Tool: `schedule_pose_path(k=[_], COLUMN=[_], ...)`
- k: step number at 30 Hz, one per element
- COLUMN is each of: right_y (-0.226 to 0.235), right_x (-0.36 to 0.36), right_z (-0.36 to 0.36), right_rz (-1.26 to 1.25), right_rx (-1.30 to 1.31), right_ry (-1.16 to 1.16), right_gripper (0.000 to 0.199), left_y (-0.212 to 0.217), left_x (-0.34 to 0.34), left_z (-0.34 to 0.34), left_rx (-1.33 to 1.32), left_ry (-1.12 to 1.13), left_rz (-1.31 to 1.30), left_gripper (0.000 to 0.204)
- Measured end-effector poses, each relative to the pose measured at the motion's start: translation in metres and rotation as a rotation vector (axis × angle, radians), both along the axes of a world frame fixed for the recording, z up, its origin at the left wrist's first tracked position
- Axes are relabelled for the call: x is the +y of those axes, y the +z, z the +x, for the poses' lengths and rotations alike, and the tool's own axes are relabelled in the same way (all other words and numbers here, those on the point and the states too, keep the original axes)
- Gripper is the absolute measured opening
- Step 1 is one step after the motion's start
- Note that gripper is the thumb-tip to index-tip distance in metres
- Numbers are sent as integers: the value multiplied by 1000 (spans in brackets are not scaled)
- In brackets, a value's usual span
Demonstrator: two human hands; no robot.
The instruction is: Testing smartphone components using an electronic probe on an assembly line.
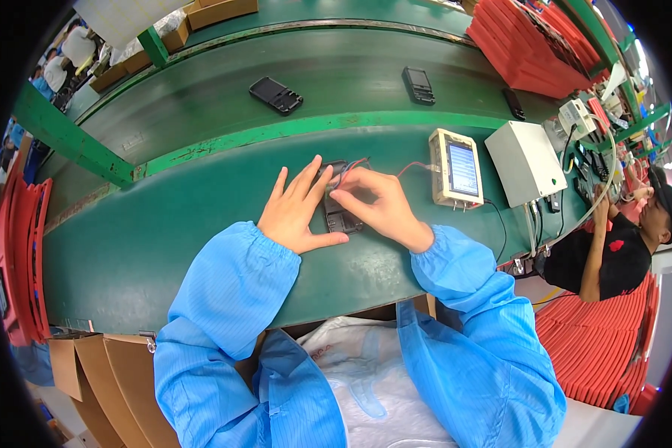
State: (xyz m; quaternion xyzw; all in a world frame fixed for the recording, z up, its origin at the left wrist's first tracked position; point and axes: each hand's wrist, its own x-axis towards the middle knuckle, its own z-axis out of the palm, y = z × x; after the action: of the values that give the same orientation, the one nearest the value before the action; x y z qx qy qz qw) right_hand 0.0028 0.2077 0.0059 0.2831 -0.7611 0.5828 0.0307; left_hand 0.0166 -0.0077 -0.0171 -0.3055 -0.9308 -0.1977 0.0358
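A black plastic handheld device housing (343, 221) lies on the green bench between my hands, its upper part largely covered by them. My left hand (297, 207) is open, fingers spread, resting against the housing's left side. Thumb and fingers of my right hand (384, 207) are closed over the housing, pinching thin red and blue wires (351, 169); their ends are hidden. A red lead (411, 166) runs from behind that hand to a cream-coloured tester (456, 170) with a lit screen.
Right of the tester stands a white box (525, 163) with cables. Beyond a green rail, black housings (275, 95) (419, 85) lie on the conveyor. Red trays (526, 48) are stacked back right. A co-worker (612, 250) works at far right; cardboard boxes (116, 388) stand lower left.
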Motion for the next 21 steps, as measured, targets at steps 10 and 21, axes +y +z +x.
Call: schedule_pose_path(k=[10,21], right_y=[-1,1], right_x=[1,3], right_z=[-4,-5], right_rz=[3,38], right_rx=[41,12], right_ry=[45,58], right_gripper=[14,14], left_y=[-1,-2], left_x=[-1,-1], left_z=[-1,-4], left_rx=[-4,-16], left_ry=[-11,-1], left_rz=[46,-6], left_gripper=[119,122])
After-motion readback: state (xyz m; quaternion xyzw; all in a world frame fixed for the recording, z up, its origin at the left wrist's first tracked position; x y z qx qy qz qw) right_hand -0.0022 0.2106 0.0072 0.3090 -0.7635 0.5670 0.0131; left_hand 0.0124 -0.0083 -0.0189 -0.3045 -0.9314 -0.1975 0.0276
